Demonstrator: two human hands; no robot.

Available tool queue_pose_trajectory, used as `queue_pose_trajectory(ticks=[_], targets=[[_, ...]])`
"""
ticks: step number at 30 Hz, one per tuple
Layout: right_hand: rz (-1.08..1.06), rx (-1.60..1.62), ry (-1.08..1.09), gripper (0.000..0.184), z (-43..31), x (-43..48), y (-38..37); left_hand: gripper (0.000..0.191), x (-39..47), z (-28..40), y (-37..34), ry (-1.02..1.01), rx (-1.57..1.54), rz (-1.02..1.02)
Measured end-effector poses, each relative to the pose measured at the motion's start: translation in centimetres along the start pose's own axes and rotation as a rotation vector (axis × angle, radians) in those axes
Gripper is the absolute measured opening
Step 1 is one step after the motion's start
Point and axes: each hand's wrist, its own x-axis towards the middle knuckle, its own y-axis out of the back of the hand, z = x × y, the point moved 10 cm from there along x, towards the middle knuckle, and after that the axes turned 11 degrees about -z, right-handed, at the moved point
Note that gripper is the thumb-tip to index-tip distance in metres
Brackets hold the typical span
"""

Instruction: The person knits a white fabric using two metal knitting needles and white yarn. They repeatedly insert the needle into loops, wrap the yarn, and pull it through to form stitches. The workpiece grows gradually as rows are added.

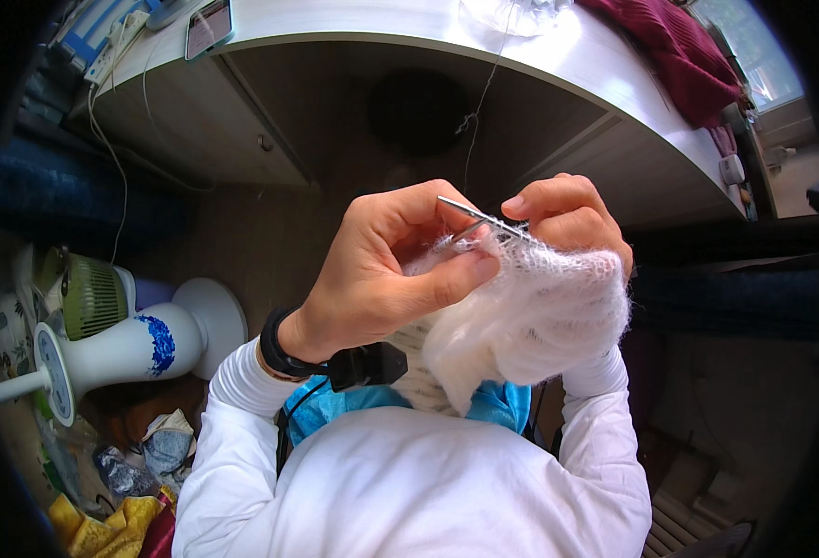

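A piece of fluffy white knitting [542,307] hangs between my hands above my lap. Two metal knitting needles [476,213] cross at its upper edge, one tip pointing up and left. My left hand [388,258] pinches the knitted edge between thumb and fingers, just below the crossing. On the other side my right hand [570,216] is closed around the needle end and the fabric, its index finger raised near the stitches. A thin white yarn [476,125] with a small tangle runs from the desk down behind my hands. The fabric covers part of my right hand.
The white desk [354,24] curves ahead, carrying a phone [209,29], a clear plastic bag [521,14] and a maroon knitted garment [681,56]. A power strip [117,49] trails cables at left. Lower left are a white pedestal stand [179,335], green basket [96,293] and yellow cloth [113,523].
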Motion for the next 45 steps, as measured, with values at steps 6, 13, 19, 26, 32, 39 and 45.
queue_pose_trajectory(ticks=[6,13,19,26,32,39,45], targets=[[0.06,0.137,-0.097,0.028,1.4,-0.5,-0.3,0.018,0.1,-0.5,-0.8,0.01,0.0,-0.041],[-0.001,0.202,-0.068,0.031,1.8,-0.7,-0.3,0.024,0.3,0.0,-0.2,-0.04,-0.064,-0.039],[-0.008,0.227,-0.055,0.033,1.9,-0.8,-0.4,0.023,0.3,-0.3,-0.1,-0.036,-0.179,-0.02],[-0.019,0.255,-0.065,0.032,1.9,-0.7,-0.7,0.016,0.6,0.1,-0.1,-0.082,-0.139,0.017],[-0.038,0.304,-0.165,0.031,2.6,-0.8,-1.4,0.019,0.6,0.3,-0.1,-0.069,-0.063,-0.014],[-0.025,0.307,-0.123,0.028,2.2,-0.6,-1.2,0.022,0.4,1.1,0.4,-0.129,-0.014,0.015],[-0.025,0.305,-0.127,0.027,2.1,-0.7,-1.1,0.024,0.3,2.0,0.4,-0.194,0.125,0.048]])
